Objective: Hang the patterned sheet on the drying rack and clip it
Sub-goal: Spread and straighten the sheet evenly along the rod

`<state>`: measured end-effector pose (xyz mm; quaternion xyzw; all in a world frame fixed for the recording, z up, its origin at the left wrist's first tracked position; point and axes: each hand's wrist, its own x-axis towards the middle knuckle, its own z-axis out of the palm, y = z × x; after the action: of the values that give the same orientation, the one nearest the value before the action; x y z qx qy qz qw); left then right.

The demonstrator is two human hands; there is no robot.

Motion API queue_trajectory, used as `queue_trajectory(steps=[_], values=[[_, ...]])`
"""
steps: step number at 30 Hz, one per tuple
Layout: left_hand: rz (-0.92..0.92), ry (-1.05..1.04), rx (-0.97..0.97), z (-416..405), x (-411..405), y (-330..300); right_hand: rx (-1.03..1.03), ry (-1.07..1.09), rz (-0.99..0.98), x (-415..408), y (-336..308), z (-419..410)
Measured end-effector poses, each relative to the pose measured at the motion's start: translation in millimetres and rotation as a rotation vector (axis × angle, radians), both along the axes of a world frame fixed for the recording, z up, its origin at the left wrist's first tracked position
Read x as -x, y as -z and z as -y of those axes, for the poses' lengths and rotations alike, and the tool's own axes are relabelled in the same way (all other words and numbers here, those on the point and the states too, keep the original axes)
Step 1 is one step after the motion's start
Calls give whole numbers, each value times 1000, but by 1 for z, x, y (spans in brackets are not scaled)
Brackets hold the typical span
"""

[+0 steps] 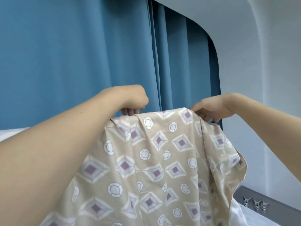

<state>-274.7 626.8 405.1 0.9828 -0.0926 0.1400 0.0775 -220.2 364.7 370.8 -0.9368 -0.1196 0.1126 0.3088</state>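
Patterned sheet [154, 160] drapes close to camera, raised by its top edge; soft, light, floppy, best held at the hem corners. Left hand [133, 100] pinches the top edge, right hand [210, 106] pinches it further along. Metal clips [255, 204] sit lower right. Blue curtain [81, 54] behind. Rack not visible.

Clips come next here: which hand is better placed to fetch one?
Probably the right hand. The metal clips sit low at the right, on its side, below where it grips the sheet. The left hand holds the top edge further away and could keep the sheet up.
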Motion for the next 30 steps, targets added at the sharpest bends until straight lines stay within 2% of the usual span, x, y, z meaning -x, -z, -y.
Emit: queue_trajectory(steps=[2,5,8,10,12,13,15,17,19,20,23,26,27,30], values=[[193,145,8,32,20,3,-105,-55,-61,6,3,12],[329,323,-218,71,39,29,-230,-117,-94,17,15,20],[510,325,-510,83,32,56,-330,-125,-31,17,31,30],[680,317,-538,85,25,62,-449,-104,28,17,43,40],[732,293,-495,85,22,63,-614,-41,-10,19,55,53],[726,282,-474,84,20,63,-629,-35,-58,22,61,59],[722,276,-454,81,16,64,-443,-63,-208,29,75,65],[691,277,-419,78,13,64,-91,-60,-307,33,89,66],[645,273,-376,79,11,62,112,53,-228,32,97,67],[623,273,-358,80,12,61,117,118,-164,32,97,66],[580,257,-280,84,12,56,-121,266,31,34,75,69],[571,149,-163,82,17,42,-551,411,232,30,42,76],[593,103,-139,79,18,35,-726,416,268,26,31,77],[686,-45,-106,64,19,12,-1204,255,310,9,5,70]])
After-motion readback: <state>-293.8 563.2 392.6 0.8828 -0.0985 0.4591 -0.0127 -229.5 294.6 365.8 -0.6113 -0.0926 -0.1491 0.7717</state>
